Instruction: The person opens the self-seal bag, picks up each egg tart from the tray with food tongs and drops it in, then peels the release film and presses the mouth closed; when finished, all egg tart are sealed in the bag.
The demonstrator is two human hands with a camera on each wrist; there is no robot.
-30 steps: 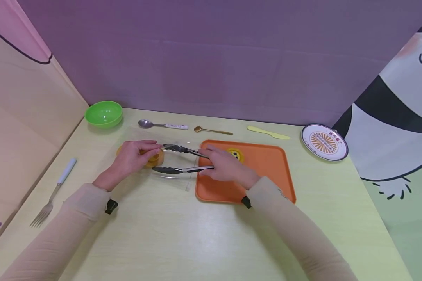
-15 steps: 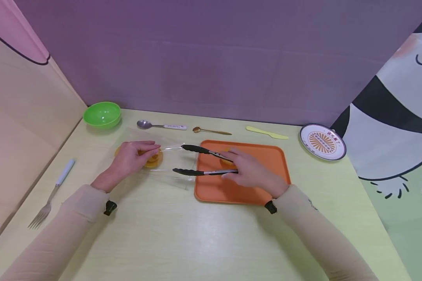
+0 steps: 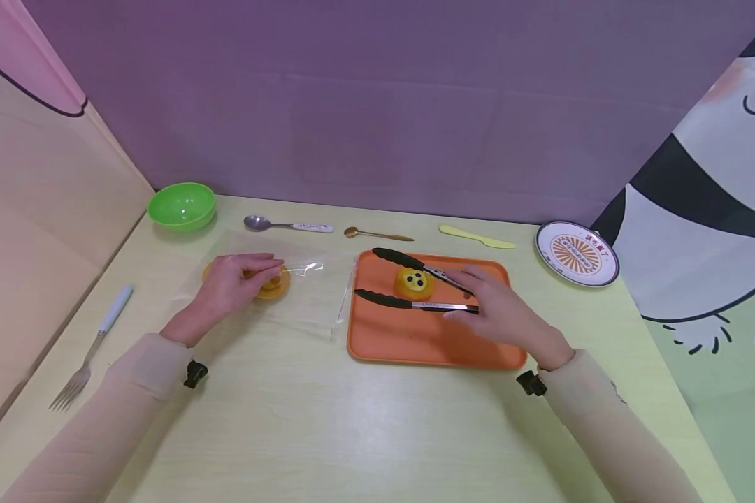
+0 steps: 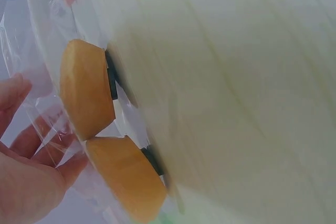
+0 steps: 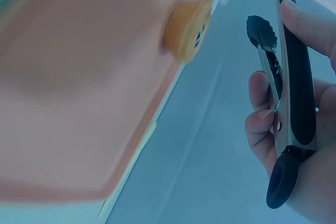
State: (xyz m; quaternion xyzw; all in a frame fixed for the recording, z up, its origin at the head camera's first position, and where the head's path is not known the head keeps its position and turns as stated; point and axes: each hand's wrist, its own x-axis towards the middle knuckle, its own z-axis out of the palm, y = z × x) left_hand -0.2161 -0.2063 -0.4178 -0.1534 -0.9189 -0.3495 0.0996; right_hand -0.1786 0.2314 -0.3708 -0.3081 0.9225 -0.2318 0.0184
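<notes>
My left hand (image 3: 229,283) pinches the upper film of a clear plastic bag (image 3: 308,311) on the table's left half. Two tan pastries (image 4: 86,87) with dark bits at their bases lie side by side inside it, partly hidden by the hand in the head view. My right hand (image 3: 509,318) grips black-tipped metal tongs (image 3: 384,299), arms spread and nothing between them. They hang over an orange tray (image 3: 403,342), tips pointing left. On this tray sits a round yellow-orange pastry (image 3: 413,283) with dark spots, seen between the tong arms in the head view.
A green bowl (image 3: 182,207), a steel spoon (image 3: 289,225), a small gold spoon (image 3: 380,234) and a yellow knife (image 3: 478,237) line the back. A patterned plate (image 3: 577,253) stands back right. A fork (image 3: 94,346) lies at left. Fabric walls enclose three sides.
My right hand has moved the tongs right, from the bag's opening to over the tray, uncovering the spotted pastry. The bag's raised film has dropped flatter; my left hand has barely moved.
</notes>
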